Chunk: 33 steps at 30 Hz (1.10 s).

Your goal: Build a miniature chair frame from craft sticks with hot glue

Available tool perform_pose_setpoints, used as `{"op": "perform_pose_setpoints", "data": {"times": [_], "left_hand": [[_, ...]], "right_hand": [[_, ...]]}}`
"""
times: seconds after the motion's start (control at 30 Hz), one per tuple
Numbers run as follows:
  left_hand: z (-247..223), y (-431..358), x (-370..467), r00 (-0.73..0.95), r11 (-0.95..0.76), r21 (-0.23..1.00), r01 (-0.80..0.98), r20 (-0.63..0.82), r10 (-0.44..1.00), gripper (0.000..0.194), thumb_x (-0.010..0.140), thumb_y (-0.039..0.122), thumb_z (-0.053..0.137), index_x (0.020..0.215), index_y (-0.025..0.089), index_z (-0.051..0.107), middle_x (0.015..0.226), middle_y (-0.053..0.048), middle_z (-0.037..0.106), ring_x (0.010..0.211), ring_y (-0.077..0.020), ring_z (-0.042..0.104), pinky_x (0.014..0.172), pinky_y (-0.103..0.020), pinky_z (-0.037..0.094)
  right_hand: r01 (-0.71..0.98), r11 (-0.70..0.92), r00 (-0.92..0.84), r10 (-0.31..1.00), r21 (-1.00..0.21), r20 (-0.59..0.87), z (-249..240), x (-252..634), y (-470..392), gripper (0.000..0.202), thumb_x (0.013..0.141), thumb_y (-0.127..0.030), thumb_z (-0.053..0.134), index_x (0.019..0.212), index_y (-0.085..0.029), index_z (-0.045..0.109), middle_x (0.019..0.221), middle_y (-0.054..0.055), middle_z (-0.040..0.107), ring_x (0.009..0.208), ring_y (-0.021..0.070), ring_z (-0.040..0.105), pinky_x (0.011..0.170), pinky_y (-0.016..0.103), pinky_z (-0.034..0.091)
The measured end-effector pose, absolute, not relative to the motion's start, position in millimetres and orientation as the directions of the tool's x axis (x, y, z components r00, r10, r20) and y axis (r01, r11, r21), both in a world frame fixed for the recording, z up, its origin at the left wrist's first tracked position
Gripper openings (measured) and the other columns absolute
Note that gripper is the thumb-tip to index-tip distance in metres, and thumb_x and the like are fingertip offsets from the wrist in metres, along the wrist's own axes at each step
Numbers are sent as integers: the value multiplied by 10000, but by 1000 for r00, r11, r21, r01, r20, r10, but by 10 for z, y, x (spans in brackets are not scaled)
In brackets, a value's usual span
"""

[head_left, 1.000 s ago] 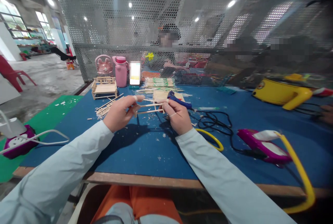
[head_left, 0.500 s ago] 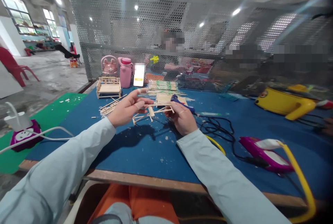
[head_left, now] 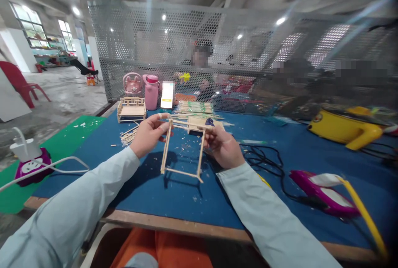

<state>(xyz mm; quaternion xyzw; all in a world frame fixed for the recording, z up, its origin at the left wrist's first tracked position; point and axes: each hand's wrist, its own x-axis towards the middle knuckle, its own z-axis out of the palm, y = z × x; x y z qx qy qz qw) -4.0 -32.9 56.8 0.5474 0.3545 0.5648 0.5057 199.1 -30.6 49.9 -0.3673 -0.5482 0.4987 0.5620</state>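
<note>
Head view: between the fingers, 1 stick frame (head_left: pixel 167 147) slopes down over the blue table (head_left: pixel 139 197). The right hand (head_left: pixel 227 147) has fingers clamped on 1 upper corner; the left hand (head_left: pixel 147 136) meets the other, its grip unclear. Loose sticks (head_left: pixel 129 137) lie left of the left fingers.

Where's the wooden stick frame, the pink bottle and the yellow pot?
Pale wooden stick frame (head_left: pixel 166 148), head view: on its left upright.
Pink bottle with red lid (head_left: pixel 151 98), head view: on its body.
Yellow pot with thick handle (head_left: pixel 332 127), head view: on its side wall.
</note>
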Motion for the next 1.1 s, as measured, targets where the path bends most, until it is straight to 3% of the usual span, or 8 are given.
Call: {"op": "perform_pose_setpoints", "data": {"times": [0.1,0.2,0.37,0.53,0.7,0.83,1.1], "left_hand": [[557,-330,-30,154,0,965,-263,42,987,195,753,131,581,946,152,560,699,-3,635,573,-77,615,453,-134,436],[487,-299,-23,202,162,943,-289,-105,974,153,762,51,535,891,131,560,657,-13,619,536,-66,603,427,-115,432],[377,-256,-5,230,236,930,-282,-173,958,162,756,19,507,869,125,554,657,-23,613,526,-66,605,408,-103,440],[353,-239,-5,258,256,936,-243,-192,947,184,703,28,511,849,133,550,705,-25,617,547,-82,621,439,-126,468],[378,-253,-39,231,177,953,-245,-120,965,238,731,220,530,958,160,567,847,-46,635,626,-117,646,494,-183,499],[365,-297,-24,140,-43,997,-66,52,989,381,701,366,619,1021,164,584,959,-69,634,649,-119,640,463,-154,451],[301,-340,22,46,-322,941,102,319,947,367,720,429,592,970,162,627,820,-45,643,677,-151,650,426,-151,436]], "right_hand": [[-198,173,-146,968,-965,204,499,2000,-304,433,663,-585,563,829,-186,573,464,-42,510,399,68,411,387,192,286],[-190,109,-146,980,-976,138,447,1993,-274,426,658,-558,584,863,-185,556,480,-47,520,415,67,424,406,187,303],[-59,111,-150,982,-992,118,351,1958,-246,358,625,-376,658,902,-180,547,531,-46,544,476,74,457,453,188,326],[-10,202,-144,969,-979,201,314,1959,-229,388,632,-338,641,961,-174,517,509,-63,527,461,72,431,458,195,312],[8,227,-144,964,-974,224,326,1958,-237,394,632,-325,631,973,-181,496,500,-67,532,409,62,390,419,195,274],[28,250,-156,958,-968,242,338,1924,-268,352,630,-328,636,925,-182,510,506,-60,539,415,64,413,423,197,306],[62,333,-146,935,-941,322,358,1900,-320,324,628,-320,641,893,-183,516,540,-51,542,511,99,532,453,206,373]]}}
